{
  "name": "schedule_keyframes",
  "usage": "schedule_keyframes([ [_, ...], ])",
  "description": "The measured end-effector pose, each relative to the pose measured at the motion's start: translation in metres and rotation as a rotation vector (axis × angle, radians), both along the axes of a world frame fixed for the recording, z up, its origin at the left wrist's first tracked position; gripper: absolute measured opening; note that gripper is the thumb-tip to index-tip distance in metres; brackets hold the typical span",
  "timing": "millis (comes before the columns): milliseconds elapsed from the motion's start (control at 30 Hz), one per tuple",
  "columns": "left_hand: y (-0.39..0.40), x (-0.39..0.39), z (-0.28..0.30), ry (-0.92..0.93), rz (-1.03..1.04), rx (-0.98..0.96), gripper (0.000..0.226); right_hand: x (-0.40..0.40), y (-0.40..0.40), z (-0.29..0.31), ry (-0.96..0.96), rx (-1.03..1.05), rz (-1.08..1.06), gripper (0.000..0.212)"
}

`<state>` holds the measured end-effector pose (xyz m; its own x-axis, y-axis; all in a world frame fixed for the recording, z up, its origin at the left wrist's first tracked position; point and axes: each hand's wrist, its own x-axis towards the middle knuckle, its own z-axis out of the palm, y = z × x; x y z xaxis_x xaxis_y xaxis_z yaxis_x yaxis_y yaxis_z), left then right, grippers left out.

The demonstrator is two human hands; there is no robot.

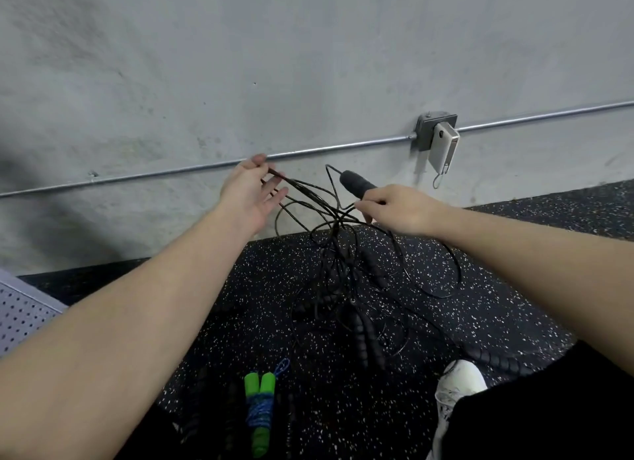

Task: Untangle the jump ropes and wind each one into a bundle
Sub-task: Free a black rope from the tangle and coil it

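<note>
A tangle of thin black jump ropes [338,254] hangs from both raised hands down to the speckled floor. My left hand [248,194] is spread, and several rope loops run across its fingers near the wall. My right hand [394,209] grips a black foam handle [356,184] that points up and to the left. Black ribbed handles [368,339] lie in the tangle on the floor. At the bottom of the view lies a blue rope with green handles [259,411], wound into a bundle.
A grey concrete wall with a metal conduit [171,171] and a junction box [434,130] stands close ahead; a white device [444,147] hangs from the box. My white shoe [458,387] is at lower right. A perforated grey panel [20,315] sits at left.
</note>
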<state>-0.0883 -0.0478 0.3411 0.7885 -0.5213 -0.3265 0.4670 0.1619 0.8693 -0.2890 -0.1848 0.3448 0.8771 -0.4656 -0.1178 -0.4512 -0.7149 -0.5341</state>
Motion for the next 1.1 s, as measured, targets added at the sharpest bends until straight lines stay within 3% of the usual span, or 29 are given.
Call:
schedule_keyframes([
  [100, 0.002, -0.011, -0.005, -0.129, -0.012, 0.251, 0.018, 0.002, -0.002, 0.006, -0.011, -0.006, -0.006, 0.04],
  [267, 0.002, -0.076, -0.022, -0.637, -0.215, 0.433, 0.06, 0.003, -0.007, 0.014, -0.058, 0.012, -0.072, 0.039],
  [333, 0.0, -0.095, -0.036, -0.711, -0.36, 0.474, 0.072, 0.004, -0.008, 0.02, -0.132, 0.051, -0.124, 0.038],
  [400, -0.003, -0.099, -0.047, -0.643, -0.431, 0.476, 0.066, 0.004, -0.008, 0.025, -0.186, 0.096, -0.142, 0.038],
  [467, -0.005, -0.094, -0.051, -0.571, -0.419, 0.458, 0.039, 0.003, -0.01, 0.026, -0.206, 0.126, -0.136, 0.036],
  [567, -0.004, -0.075, -0.05, -0.673, -0.376, 0.543, 0.018, -0.004, -0.015, 0.031, -0.265, 0.21, -0.111, 0.036],
  [633, -0.003, -0.069, -0.046, -0.729, -0.426, 0.566, 0.022, -0.01, -0.017, 0.036, -0.295, 0.26, -0.065, 0.035],
  [733, -0.007, -0.073, -0.041, -0.604, -0.516, 0.495, 0.048, -0.014, -0.016, 0.038, -0.377, 0.344, 0.001, 0.035],
  [800, -0.012, -0.079, -0.044, -0.601, -0.502, 0.475, 0.052, -0.014, -0.013, 0.039, -0.474, 0.433, 0.056, 0.034],
  [967, -0.022, -0.088, -0.055, -0.544, -0.406, 0.374, 0.027, -0.009, -0.01, 0.052, -0.686, 0.709, 0.033, 0.027],
  [1100, -0.021, -0.073, -0.053, -0.49, -0.351, 0.33, 0.014, -0.015, -0.022, 0.062, -0.877, 0.792, -0.063, 0.027],
])
